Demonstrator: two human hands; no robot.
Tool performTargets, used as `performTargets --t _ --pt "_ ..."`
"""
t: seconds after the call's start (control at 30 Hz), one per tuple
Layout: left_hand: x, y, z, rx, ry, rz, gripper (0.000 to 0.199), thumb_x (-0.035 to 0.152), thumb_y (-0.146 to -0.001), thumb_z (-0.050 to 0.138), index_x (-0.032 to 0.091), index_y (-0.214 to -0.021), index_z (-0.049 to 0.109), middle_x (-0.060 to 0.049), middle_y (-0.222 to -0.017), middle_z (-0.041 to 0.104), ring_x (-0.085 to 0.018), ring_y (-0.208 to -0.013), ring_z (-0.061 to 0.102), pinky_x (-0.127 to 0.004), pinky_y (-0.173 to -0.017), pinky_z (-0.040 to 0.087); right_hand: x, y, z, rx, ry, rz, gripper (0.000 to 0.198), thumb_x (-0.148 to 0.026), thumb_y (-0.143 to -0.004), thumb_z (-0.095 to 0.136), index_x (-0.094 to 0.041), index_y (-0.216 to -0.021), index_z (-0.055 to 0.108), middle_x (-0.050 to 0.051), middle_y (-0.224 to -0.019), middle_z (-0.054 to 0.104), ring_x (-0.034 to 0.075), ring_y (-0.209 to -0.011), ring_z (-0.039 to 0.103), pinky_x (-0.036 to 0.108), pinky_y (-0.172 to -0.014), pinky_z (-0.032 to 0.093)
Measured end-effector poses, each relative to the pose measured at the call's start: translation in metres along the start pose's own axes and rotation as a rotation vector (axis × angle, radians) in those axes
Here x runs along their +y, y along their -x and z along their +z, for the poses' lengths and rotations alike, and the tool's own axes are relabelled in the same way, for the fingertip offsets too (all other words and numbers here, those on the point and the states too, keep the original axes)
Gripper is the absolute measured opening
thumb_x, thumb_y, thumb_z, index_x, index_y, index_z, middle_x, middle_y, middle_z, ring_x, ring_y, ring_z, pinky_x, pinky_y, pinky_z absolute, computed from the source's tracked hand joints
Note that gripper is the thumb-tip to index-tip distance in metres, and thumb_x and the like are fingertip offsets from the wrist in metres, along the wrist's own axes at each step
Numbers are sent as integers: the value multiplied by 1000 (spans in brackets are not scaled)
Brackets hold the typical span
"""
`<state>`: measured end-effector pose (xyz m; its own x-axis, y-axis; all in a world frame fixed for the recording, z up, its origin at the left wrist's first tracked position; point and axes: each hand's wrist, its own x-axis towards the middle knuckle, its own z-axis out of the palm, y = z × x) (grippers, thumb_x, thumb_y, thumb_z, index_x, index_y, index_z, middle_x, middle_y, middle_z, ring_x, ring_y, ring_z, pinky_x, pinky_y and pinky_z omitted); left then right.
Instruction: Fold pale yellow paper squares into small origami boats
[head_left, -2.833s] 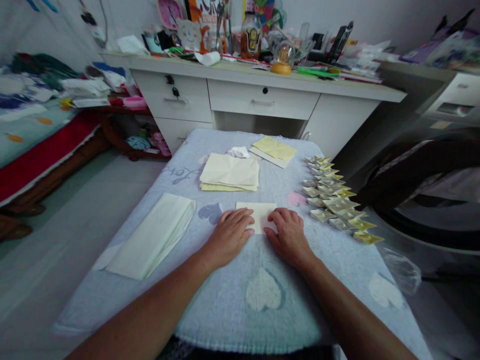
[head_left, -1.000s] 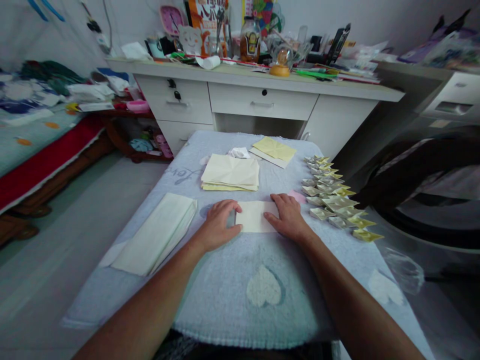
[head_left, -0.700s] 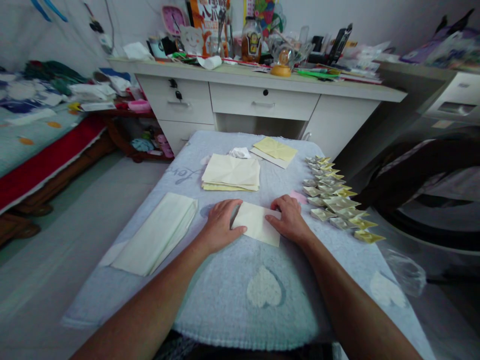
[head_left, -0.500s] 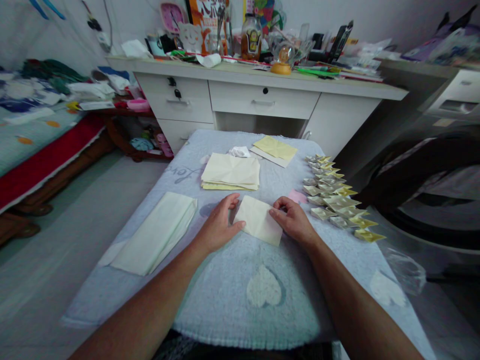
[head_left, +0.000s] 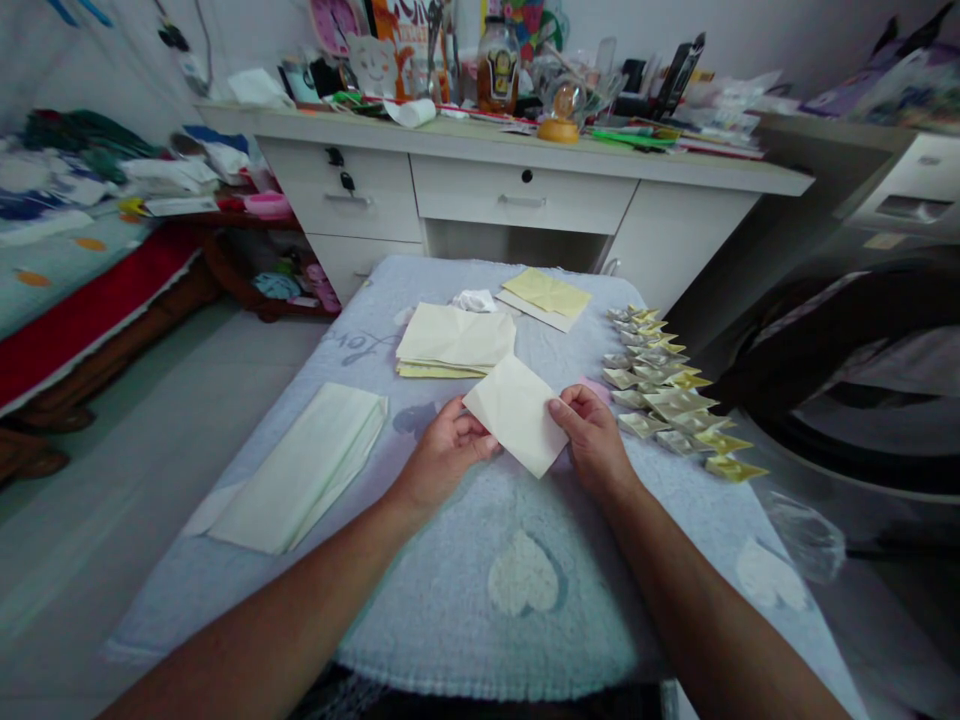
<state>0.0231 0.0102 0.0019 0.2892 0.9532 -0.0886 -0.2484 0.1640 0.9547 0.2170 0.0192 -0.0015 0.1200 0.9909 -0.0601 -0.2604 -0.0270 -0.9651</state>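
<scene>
A square sheet of cream paper [head_left: 517,412], with faint creases, is held up between my two hands, one corner toward me. My right hand [head_left: 592,430] pinches its right corner, thumb on top. At the left corner, my left hand [head_left: 454,440] has its fingers curled under the edge and its thumb close to the lower left side. Just beyond the sheet lies a stack of cream and yellow paper [head_left: 456,338]. Several small folded paper boats [head_left: 660,385] stand in rows right of my right hand. A pink slip [head_left: 598,390] is partly hidden behind that hand.
Folded pale paper [head_left: 300,475] lies left on the cloth-covered table [head_left: 435,590]. Crumpled white paper [head_left: 474,300] and yellow sheets [head_left: 547,295] sit at the back. Beyond stands a cluttered white desk [head_left: 525,200]; a washing machine [head_left: 847,380] is at the right.
The sheet has been turned and raised, its corner now pointing toward me. My left hand has closed on its left corner; my right hand keeps hold. The view has shifted slightly.
</scene>
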Motion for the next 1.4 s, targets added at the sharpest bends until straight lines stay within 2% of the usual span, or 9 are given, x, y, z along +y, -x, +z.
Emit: performTargets --t 0.2,0.37,0.5,0.6,0.7,0.77,0.93,1.23,1.4 --pt "-3 0 0 29 4 6 44 19 -75 71 16 -117 56 -4 -88 70 -13 -70 61 -27 -69 45 2 2 2 -23 21 -12 35 -41 -70 76 -22 -78 48 -5 -64 53 11 -53 46 22 -49 32" --pt "-1 0 -1 33 6 11 42 18 -76 69 17 -116 57 -4 -89 70 -13 -69 60 -27 -68 45 4 4 0 -94 61 -58 31 -42 -78 70 -24 -95 51 -4 -75 60 12 -58 53 22 -51 37" --pt "4 0 0 67 20 8 41 19 -75 67 17 -114 57 -2 -79 68 -12 -63 57 -25 -62 42 5 5 -3 -153 241 -145 40 -40 -82 66 -27 -116 50 -3 -76 60 14 -61 53 23 -54 39" --pt "6 1 1 133 24 23 55 18 -73 66 21 -125 47 3 -72 64 -11 -60 55 -23 -61 41 4 6 -4 -173 402 -263 46 -36 -84 63 -26 -128 50 -2 -83 60 15 -72 55 25 -64 44" --pt "6 2 1 170 -7 84 71 18 -75 64 28 -136 29 7 -69 60 -10 -61 55 -22 -63 41 2 7 -4 -217 461 -319 38 -32 -85 61 -25 -122 57 3 -105 65 18 -95 59 31 -83 46" --pt "5 2 0 154 -44 131 67 19 -78 63 31 -134 29 7 -72 60 -11 -63 55 -23 -65 43 0 8 -3 -229 491 -320 30 -31 -85 61 -24 -113 62 4 -113 65 20 -102 59 34 -90 44" --pt "0 3 -5 125 -262 204 24 25 -83 59 22 -107 57 1 -82 57 -13 -75 55 -25 -71 44 -2 8 -2 -188 545 -311 23 -30 -83 61 -23 -104 64 2 -102 68 19 -92 60 32 -84 45" --pt "3 3 -5 225 -619 333 25 14 -77 63 20 -101 62 1 -82 60 -13 -75 57 -26 -76 46 4 6 -3 -190 451 -295 16 -31 -82 63 -23 -96 61 0 -87 62 16 -77 53 27 -71 42" --pt "2 3 -8 268 -701 383 20 16 -80 62 20 -99 64 0 -84 62 -14 -77 58 -27 -76 47 5 7 0 -188 403 -291 27 -29 -81 65 -24 -107 60 1 -92 63 16 -81 54 29 -75 43"
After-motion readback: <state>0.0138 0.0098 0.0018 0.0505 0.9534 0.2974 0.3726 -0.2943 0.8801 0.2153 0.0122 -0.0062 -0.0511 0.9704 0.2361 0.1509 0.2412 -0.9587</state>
